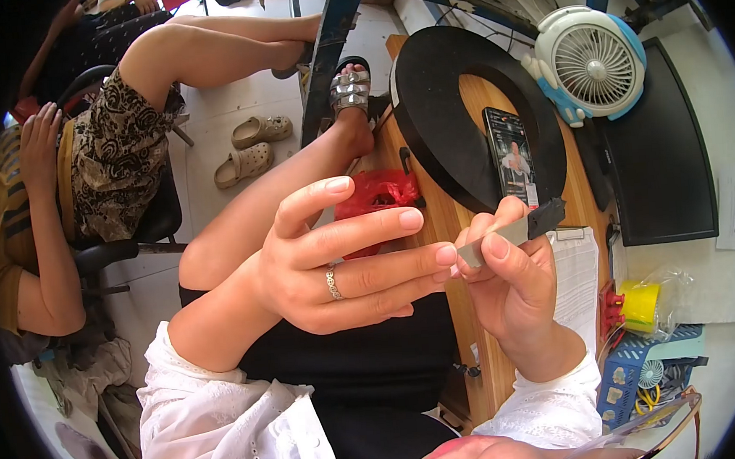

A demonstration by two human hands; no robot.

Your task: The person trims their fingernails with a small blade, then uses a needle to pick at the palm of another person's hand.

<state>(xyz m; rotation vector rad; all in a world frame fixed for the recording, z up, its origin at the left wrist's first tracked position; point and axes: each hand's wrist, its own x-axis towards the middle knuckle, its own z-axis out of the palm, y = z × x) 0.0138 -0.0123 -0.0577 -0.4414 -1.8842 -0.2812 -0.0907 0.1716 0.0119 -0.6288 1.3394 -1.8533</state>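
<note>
The wooden table (481,94) bears a black ring (427,100); nearer you than it, your right hand (516,288) pinches a grey strip (516,230); whether your left hand (332,264) grips, I cannot tell.

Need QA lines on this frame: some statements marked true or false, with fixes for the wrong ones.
1. The right hand holds a flat grey strip. True.
2. The finger ring is on the right hand. False: it is on the left hand.
3. The fan is white and blue. True.
4. The monitor shows a bright picture. False: its screen is dark.
5. The beige clogs are on the table. False: they are on the floor.
6. The phone has its screen lit. True.
</note>
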